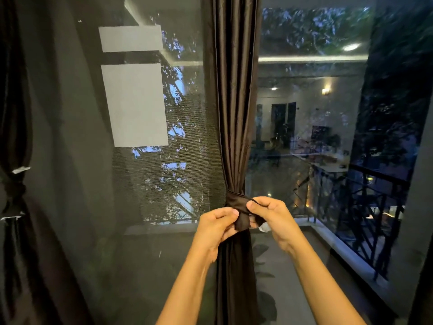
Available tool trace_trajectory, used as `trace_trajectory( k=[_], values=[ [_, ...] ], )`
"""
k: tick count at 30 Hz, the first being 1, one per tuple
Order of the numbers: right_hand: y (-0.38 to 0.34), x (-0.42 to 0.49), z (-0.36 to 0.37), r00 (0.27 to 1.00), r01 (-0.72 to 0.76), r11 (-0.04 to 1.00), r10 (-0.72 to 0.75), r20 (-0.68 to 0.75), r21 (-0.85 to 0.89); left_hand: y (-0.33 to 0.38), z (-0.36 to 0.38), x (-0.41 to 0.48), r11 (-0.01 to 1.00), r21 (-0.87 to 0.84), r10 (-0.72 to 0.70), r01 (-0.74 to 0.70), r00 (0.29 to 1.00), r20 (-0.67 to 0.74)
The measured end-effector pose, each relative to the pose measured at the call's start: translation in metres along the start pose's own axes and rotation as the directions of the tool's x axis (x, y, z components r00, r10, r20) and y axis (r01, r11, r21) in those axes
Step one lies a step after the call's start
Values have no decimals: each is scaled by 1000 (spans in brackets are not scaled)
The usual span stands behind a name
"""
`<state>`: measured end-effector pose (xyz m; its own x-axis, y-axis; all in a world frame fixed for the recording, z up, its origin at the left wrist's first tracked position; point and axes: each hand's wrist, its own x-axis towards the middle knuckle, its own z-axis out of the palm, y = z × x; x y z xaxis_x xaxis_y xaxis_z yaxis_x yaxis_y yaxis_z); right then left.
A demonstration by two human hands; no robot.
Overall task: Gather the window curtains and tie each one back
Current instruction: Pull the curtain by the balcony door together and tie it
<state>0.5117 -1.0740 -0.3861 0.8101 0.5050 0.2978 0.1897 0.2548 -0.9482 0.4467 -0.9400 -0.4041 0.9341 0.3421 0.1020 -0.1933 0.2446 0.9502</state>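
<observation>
Left hand (216, 225) and right hand (269, 213) each pinch the tieback (235, 201) wrapped round the gathered curtain (234, 102) at the middle of the window (304, 137); knot looks unfinished, so a slipped end probably spills the folds.

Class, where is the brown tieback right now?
Head view, centre: the tieback wraps the gathered brown curtain, its ends pinched by the left hand and right hand.

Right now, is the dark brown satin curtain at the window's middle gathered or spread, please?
Gathered: the dark brown satin curtain hangs in folds, cinched by a matching fabric band that the left hand and right hand pinch.
</observation>
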Motion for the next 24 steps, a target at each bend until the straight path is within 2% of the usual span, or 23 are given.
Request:
trace_trajectory(
  k=[3,5,7,9,12,15,19,21,23,24],
  values=[
    [-1,2,-3,996,7,997,-13,-84,-77,2,-2,-2,999,32,5,-4,1000,-31],
    [1,1,-4,997,-12,992,2,-81,-125,4,-2,-4,1000,13,4,-4,1000,4],
    [8,0,1,989,-146,982,142,-38,-123,8,0,-6,999,-30,-12,13,999,33],
    [13,-2,7,951,-303,948,307,27,-95,10,1,-6,997,-59,-46,49,998,43],
    [16,-2,10,919,-381,923,385,85,-52,10,-2,-5,986,-135,-96,101,994,44],
    [17,0,16,934,-352,932,355,27,-87,10,-4,-5,969,-214,-112,123,992,63],
    [21,6,28,949,-276,952,248,-193,-132,12,0,-5,976,-184,-105,114,993,57],
    [26,11,29,945,-194,948,111,-309,-253,14,1,-5,984,-144,-99,104,994,37],
    [29,12,28,942,-121,887,-40,-334,-446,16,0,-5,984,-146,-100,100,995,6],
    [29,12,30,942,-97,868,-78,-325,-487,17,1,-6,979,-176,-105,100,994,-19]
  ],
)
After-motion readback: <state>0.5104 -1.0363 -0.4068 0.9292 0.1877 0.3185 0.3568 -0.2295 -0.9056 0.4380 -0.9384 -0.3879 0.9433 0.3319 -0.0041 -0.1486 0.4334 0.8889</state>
